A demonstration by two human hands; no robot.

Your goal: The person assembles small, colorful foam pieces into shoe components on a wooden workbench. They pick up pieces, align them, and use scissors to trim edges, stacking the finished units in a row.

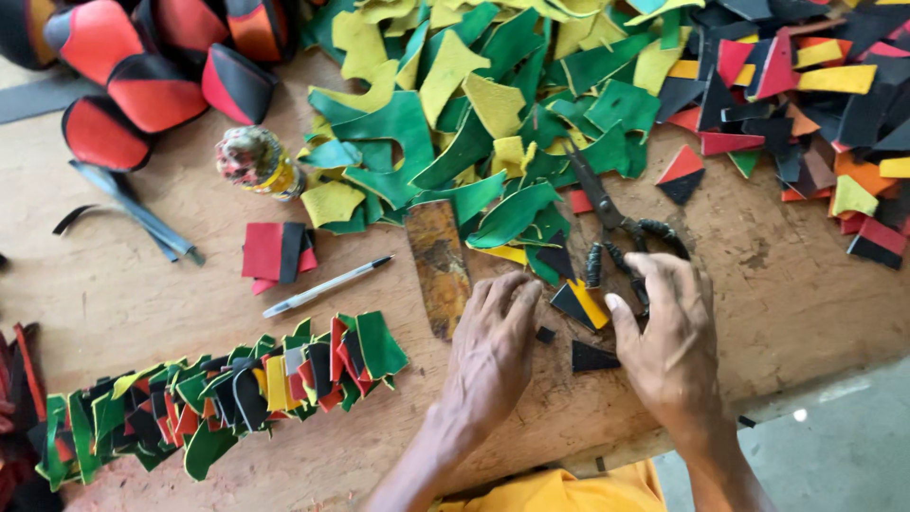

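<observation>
Nearest, both hands rest palm-down on the wooden table (142, 303): the left hand (493, 356), fingers loose and empty, beside a worn wooden block (438, 265); the right hand (668, 341), also grasping nothing, covers the scissors (616, 237) handles. Between them lie a small black scrap (592, 357) and a black-and-yellow piece (580, 303), kept within reach. A stacked row of cut pieces (227, 393) lies left; beyond, green and yellow offcuts (474, 104) are heaped.

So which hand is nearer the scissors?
Right. The right hand lies over the handles of the scissors; the left hand rests further left, beside the worn wooden block.
</observation>
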